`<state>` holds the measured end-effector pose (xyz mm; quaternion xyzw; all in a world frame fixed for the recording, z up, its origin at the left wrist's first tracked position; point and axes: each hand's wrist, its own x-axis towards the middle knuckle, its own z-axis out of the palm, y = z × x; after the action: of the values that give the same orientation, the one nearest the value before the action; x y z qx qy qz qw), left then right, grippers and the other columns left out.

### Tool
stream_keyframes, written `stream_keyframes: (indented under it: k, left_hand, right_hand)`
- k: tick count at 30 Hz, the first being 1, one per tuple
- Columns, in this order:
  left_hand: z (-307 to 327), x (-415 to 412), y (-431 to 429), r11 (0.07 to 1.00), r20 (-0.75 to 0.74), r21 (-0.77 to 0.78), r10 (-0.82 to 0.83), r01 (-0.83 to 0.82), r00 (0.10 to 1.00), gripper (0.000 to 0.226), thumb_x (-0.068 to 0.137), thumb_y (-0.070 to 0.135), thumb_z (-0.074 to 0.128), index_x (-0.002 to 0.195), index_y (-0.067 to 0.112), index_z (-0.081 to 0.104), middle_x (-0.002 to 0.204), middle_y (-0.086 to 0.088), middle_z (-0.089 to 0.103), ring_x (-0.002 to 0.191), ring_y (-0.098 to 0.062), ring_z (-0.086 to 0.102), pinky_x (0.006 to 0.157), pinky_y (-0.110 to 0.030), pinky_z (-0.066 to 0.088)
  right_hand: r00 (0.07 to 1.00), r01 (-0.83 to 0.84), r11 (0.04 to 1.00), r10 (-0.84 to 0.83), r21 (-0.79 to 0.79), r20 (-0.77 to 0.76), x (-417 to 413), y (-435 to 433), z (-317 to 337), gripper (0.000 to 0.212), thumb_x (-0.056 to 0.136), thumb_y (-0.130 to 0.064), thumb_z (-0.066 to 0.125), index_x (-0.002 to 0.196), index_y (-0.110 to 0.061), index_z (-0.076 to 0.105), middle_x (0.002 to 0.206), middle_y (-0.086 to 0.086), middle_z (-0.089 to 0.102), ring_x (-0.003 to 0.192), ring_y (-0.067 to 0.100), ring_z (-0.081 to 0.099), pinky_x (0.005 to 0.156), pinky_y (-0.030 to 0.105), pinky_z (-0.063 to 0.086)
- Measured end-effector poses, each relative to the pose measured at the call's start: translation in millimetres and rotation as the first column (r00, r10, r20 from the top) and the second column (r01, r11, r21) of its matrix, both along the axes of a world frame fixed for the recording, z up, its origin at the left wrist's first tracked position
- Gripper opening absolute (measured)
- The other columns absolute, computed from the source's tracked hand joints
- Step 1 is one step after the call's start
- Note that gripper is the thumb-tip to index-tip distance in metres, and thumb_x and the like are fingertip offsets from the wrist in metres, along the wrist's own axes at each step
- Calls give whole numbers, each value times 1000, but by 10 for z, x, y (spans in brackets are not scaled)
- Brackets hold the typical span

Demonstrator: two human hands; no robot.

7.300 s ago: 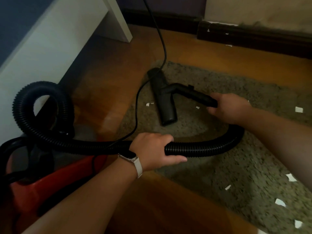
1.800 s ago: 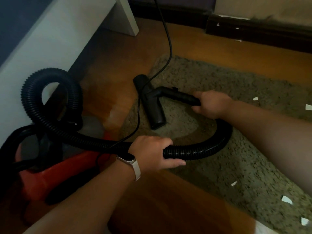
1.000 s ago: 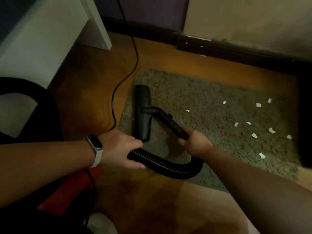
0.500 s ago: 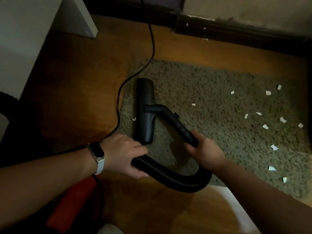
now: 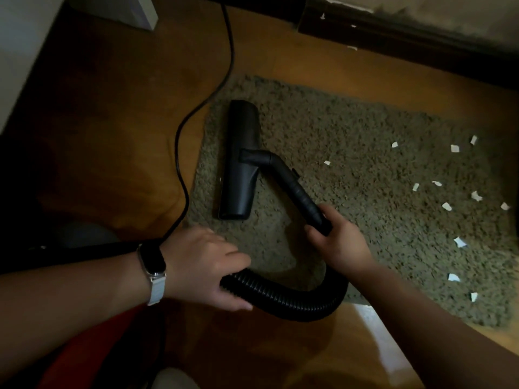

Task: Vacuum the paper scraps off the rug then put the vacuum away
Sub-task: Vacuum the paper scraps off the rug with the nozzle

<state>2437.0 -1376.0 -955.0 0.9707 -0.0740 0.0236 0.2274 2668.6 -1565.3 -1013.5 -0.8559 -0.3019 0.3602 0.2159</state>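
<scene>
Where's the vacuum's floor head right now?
The floor head lies on the rug's left end, beside the power cord, ahead of both hands.

Dim, warm light over an orange-brown wooden floor (image 5: pixel 112 113), glossy near the bottom edge. Far side, a dark baseboard (image 5: pixel 421 43) runs beneath a pale, scuffed wall (image 5: pixel 449 9). At far left, a white furniture leg (image 5: pixel 140 9) stands on the floor.

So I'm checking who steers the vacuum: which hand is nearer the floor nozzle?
Right. The right hand grips the rigid wand leading straight to the floor nozzle. The left hand holds the ribbed hose farther back along the line, below the nozzle.
</scene>
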Motion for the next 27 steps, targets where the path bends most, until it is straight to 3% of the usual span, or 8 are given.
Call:
stream_keyframes:
  k: [5, 14, 16, 20, 24, 27]
  left_hand:
    - [24, -3, 6, 1000, 30, 1, -2, 2, 1000, 58, 83, 76, 52, 87, 21, 69, 69, 8, 65, 59, -14, 63, 50, -31, 52]
    - [-48, -143, 36, 1000, 32, 25, -4, 3, 999, 58, 83, 77, 47, 83, 23, 68, 65, 10, 63, 56, -11, 63, 51, -27, 51]
    - [-72, -147, 40, 1000, 40, 27, 3, -5, 999, 58, 82, 77, 49, 83, 22, 68, 65, 10, 63, 56, -12, 63, 51, -28, 51]
    - [-84, -137, 56, 999, 56, 31, 15, -17, 998, 58, 82, 76, 50, 85, 21, 69, 66, 9, 63, 57, -13, 63, 51, -29, 52]
    - [-93, -151, 68, 999, 48, 41, 8, -10, 999, 58, 83, 76, 48, 85, 21, 68, 66, 9, 63, 57, -12, 63, 50, -30, 52]
    - [-96, -157, 86, 998, 53, 58, -16, 13, 998, 57, 82, 76, 50, 86, 22, 68, 68, 9, 63, 58, -13, 63, 51, -29, 52]
  right_hand:
    - [1000, 23, 998, -23, 63, -3, 19, 8, -14, 46, 91, -41, 66, 133, -43, 49, 87, -15, 66, 71, -4, 63, 56, 12, 45]
    - [963, -243, 965, 252, -97, 97, -70, 200, 81, 60, 91, -44, 65, 147, -39, 41, 84, -18, 57, 63, -7, 56, 50, 9, 38]
    - [966, -219, 971, 230, -99, 121, -57, 196, 88, 61, 92, -43, 65, 147, -38, 41, 91, -13, 59, 66, -1, 57, 54, 8, 36]
    - [981, -139, 988, 147, -65, 124, -33, 92, 113, 56, 92, -41, 64, 145, -39, 43, 94, -9, 63, 73, 3, 61, 61, 23, 47]
    - [991, -19, 999, 26, -49, 135, -79, -23, 114, 58, 92, -40, 65, 146, -36, 44, 96, -7, 63, 73, 5, 61, 56, 21, 43]
    - [988, 46, 998, -38, -45, 149, -209, -94, 145, 57, 92, -38, 66, 145, -36, 44, 83, -18, 58, 63, 0, 59, 48, 13, 41]
